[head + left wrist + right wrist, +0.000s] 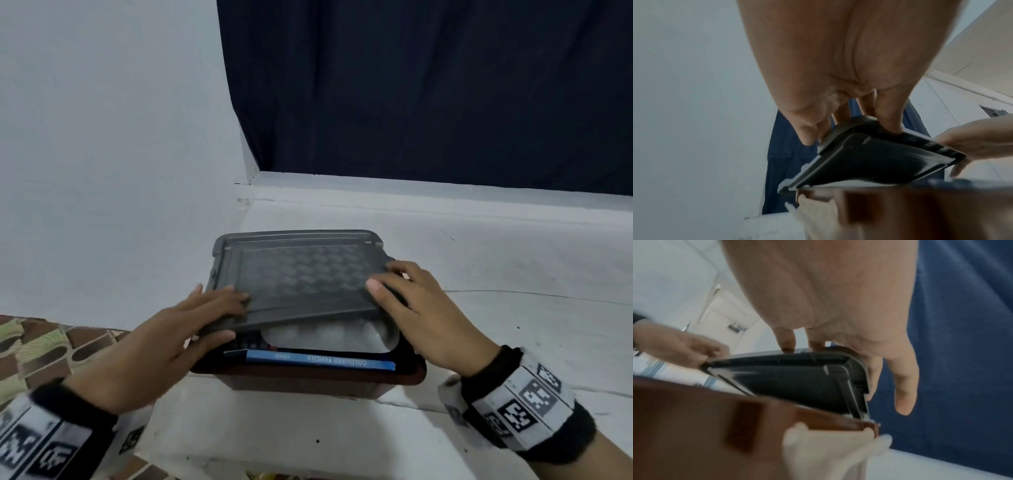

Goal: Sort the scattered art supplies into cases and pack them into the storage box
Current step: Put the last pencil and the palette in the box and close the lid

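A brown storage box (308, 377) stands on a white surface. Over it a dark grey lid (301, 281) lies tilted, far edge down on the box and near edge raised. My left hand (226, 318) pinches the lid's near-left corner, fingers on top and thumb beneath. My right hand (400, 291) grips the near-right corner, thumb on top. Inside the gap show a blue coloured-pencil case (318, 359) and a whitish plastic case (329, 337). The left wrist view shows the lid (869, 159) from below, above the box (900, 211). The right wrist view shows fingers round the lid (797, 378).
A white wall (102, 137) rises just left of the box. A dark blue curtain (428, 85) hangs behind a white ledge (445, 192). A patterned mat (41, 346) lies at the lower left. White floor (513, 274) stretches to the right of the box.
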